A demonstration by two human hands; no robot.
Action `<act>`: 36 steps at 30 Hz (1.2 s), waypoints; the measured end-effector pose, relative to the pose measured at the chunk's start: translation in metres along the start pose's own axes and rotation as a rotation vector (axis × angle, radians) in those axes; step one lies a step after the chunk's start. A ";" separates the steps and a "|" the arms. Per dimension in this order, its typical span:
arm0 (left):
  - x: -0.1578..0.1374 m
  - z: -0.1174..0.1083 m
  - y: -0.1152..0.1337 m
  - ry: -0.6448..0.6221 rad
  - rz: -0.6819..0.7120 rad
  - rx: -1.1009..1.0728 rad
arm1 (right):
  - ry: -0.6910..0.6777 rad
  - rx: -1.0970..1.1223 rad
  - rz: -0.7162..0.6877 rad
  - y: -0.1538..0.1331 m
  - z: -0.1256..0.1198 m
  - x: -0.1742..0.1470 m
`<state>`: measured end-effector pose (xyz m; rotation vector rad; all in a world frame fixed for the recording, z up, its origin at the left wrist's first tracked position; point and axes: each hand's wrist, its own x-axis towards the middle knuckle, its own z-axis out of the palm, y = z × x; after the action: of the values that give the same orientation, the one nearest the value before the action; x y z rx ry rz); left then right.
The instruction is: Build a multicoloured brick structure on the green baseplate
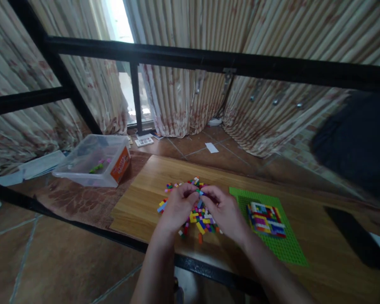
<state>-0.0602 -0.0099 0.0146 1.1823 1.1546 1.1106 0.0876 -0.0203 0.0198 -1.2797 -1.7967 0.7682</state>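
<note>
Above a loose pile of colourful toy bricks point(204, 219), my left hand point(179, 207) and my right hand point(223, 209) meet fingertip to fingertip. Small toy bricks, green and light blue point(201, 193), are pinched between them; whether they are joined I cannot tell. Both hands are closed, and they hide part of the pile. Right of my right hand lies a green baseplate point(293, 240). On it stands a low rectangular block of many-coloured bricks point(266, 219).
The wooden board point(139, 194) carries the pile and the baseplate. A clear plastic box point(82, 173) with a few bricks stands at the left. A dark flat object point(356, 234) lies at the right. Black metal bars point(177, 52) cross in front of curtains, and a dark-clothed person point(357, 143) is at the right.
</note>
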 end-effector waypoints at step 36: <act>-0.003 0.060 -0.006 -0.183 -0.174 -0.086 | 0.246 0.652 0.309 0.042 -0.024 -0.032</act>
<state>-0.0004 -0.0186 0.0106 1.0723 1.0374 0.8924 0.1341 -0.0373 -0.0108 -1.1440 -1.0299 1.1869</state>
